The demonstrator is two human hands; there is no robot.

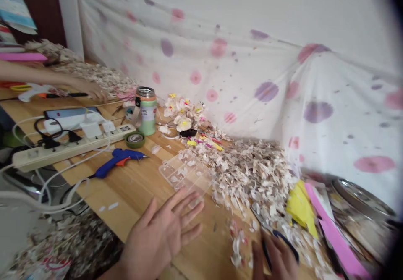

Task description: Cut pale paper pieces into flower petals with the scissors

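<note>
My left hand (160, 234) is open, palm turned up and fingers spread, with nothing in it. Its fingertips overlap the near edge of a clear compartment box (168, 171) holding thin white pieces. At the lower right, my right hand (275, 259) has thumb and fingers around a dark handle of a pair of scissors (260, 218). The scissors' blades point away into loose pale flakes, and part of the handles is hidden by the fingers. A small cluster of white, petal-like pieces (237, 246) lies left of the right hand.
A large heap of pale flakes (252, 166) lies along the curtain. Leftward are a blue glue gun (118, 161), a power strip (69, 147) with cords, a green bottle (147, 116) and white flowers (184, 116). Another person's arm (47, 76) reaches in. Pink strips (340, 242) lie right.
</note>
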